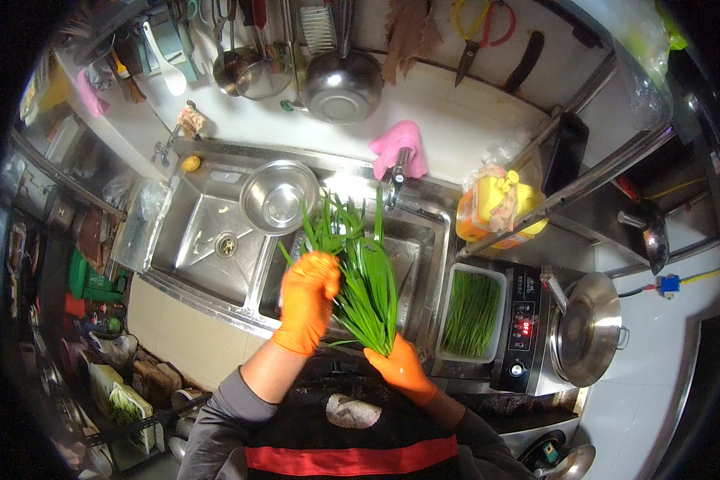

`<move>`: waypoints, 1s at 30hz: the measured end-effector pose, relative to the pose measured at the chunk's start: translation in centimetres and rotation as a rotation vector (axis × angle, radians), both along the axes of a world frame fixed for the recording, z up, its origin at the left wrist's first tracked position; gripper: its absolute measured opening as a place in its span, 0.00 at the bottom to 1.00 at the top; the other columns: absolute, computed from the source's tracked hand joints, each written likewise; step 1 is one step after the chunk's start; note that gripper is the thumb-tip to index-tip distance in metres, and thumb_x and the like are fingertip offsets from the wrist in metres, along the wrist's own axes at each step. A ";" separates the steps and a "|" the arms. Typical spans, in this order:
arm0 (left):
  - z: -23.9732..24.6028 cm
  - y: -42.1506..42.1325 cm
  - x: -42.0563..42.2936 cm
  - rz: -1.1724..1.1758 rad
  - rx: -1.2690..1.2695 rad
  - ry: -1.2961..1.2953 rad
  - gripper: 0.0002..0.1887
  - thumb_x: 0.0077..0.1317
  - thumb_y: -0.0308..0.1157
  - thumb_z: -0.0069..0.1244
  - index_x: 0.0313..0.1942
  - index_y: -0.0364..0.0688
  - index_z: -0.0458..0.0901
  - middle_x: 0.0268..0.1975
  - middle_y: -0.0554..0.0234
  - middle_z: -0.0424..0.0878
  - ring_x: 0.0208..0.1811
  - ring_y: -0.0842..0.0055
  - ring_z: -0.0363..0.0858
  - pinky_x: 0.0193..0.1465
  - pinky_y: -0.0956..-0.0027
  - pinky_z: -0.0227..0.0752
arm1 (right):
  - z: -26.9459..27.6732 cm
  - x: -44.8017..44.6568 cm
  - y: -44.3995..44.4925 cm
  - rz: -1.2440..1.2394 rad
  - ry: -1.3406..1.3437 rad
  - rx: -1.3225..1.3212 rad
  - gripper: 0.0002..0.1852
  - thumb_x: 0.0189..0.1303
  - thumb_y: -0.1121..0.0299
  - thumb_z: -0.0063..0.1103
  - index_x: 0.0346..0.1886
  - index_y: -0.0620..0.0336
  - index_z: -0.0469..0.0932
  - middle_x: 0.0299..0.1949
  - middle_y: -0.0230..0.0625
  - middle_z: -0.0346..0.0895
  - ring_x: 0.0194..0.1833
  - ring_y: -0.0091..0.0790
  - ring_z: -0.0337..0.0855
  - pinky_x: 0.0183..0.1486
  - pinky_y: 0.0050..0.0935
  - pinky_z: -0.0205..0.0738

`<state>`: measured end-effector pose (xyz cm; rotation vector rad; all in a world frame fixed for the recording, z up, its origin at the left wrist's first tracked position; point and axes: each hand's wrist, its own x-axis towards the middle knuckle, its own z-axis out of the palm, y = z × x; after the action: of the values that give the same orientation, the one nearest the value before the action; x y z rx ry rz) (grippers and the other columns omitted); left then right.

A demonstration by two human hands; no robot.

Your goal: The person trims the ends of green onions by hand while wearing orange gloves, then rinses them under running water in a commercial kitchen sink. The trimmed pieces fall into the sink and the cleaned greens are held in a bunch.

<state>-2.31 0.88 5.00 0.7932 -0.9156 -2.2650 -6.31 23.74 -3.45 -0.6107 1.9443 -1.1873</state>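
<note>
A bunch of long flat green leaves, likely garlic chives [369, 288], fans out over the right sink basin [417, 264]. My right hand [405, 372], in an orange rubber glove, grips the bunch at its lower end. Close against the left side of the leaves is my left hand [309, 306], gloved the same way, its fingers curled in. Whether it pinches any leaves is hidden by the glove. Behind the leaf tips, a round stainless steel bowl [279, 201] rests across the divider between the basins.
The left basin [207, 240] holds small scraps near its drain. A white tray of green stalks [471, 315] sits right of the sink, beside an induction cooker [522, 336] and a steel pan [588, 330]. The faucet [398, 174] and a yellow jug [498, 207] stand behind.
</note>
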 end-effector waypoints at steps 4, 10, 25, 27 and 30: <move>0.0 -6.6 2.1 0.124 -0.059 0.184 0.06 0.77 0.30 0.56 0.45 0.37 0.83 0.31 0.69 0.80 0.26 0.82 0.71 0.29 0.78 0.65 | -0.2 -0.3 0.6 0.002 0.094 -0.034 0.26 0.65 0.61 0.70 0.62 0.62 0.78 0.51 0.54 0.88 0.55 0.57 0.88 0.57 0.46 0.80; -7.6 -13.0 6.2 -0.208 -0.471 -0.300 0.09 0.73 0.29 0.57 0.49 0.36 0.82 0.35 0.63 0.86 0.30 0.74 0.81 0.34 0.69 0.74 | 0.5 -1.6 2.8 -0.105 0.026 -0.094 0.26 0.63 0.60 0.71 0.62 0.61 0.78 0.50 0.54 0.88 0.55 0.59 0.88 0.56 0.47 0.80; 4.1 -2.0 -3.1 -0.449 -1.159 -0.304 0.22 0.66 0.31 0.65 0.61 0.42 0.85 0.37 0.61 0.81 0.35 0.69 0.81 0.41 0.66 0.76 | 0.4 -2.5 3.0 -0.052 0.264 0.090 0.27 0.61 0.55 0.73 0.59 0.60 0.78 0.45 0.60 0.87 0.50 0.66 0.87 0.51 0.54 0.82; 4.1 -1.8 -4.1 -0.532 -1.304 -0.438 0.19 0.64 0.36 0.66 0.54 0.45 0.87 0.38 0.60 0.84 0.38 0.61 0.85 0.42 0.58 0.78 | 0.6 -2.3 3.0 -0.028 0.272 0.124 0.28 0.61 0.55 0.73 0.59 0.60 0.77 0.45 0.60 0.86 0.50 0.66 0.87 0.51 0.54 0.82; 3.2 -1.3 -4.2 -0.543 -1.356 -0.452 0.12 0.65 0.33 0.66 0.46 0.41 0.88 0.36 0.57 0.83 0.37 0.61 0.83 0.43 0.60 0.76 | 0.9 -2.0 2.9 -0.026 0.247 0.148 0.28 0.61 0.55 0.73 0.59 0.60 0.77 0.45 0.59 0.87 0.50 0.66 0.87 0.51 0.54 0.82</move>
<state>-6.56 -0.45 8.20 0.3812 -2.6381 -1.2049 -8.32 26.65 -2.58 -0.6818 2.2307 -1.0104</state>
